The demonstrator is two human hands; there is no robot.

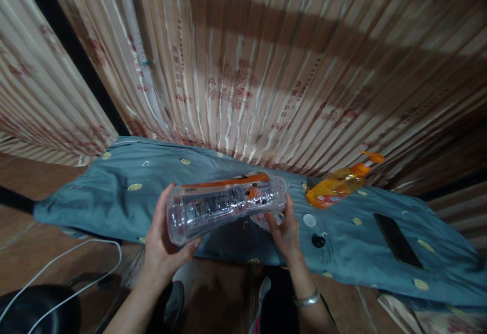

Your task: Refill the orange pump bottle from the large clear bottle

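Note:
A clear plastic bottle with an orange label lies sideways in the air between my hands. My left hand is wrapped round its base end on the left. My right hand sits under the neck end on the right, fingers closed on the neck and on something crumpled and pale that I cannot make out. The bottle's neck has no cap on it. A white cap and a small black object lie on the cloth just right of my right hand.
A teal cloth with yellow dots covers the surface. An orange pump bottle lies on its side at the right, a dark phone beyond it. A pleated curtain hangs behind. A white cable runs at the lower left.

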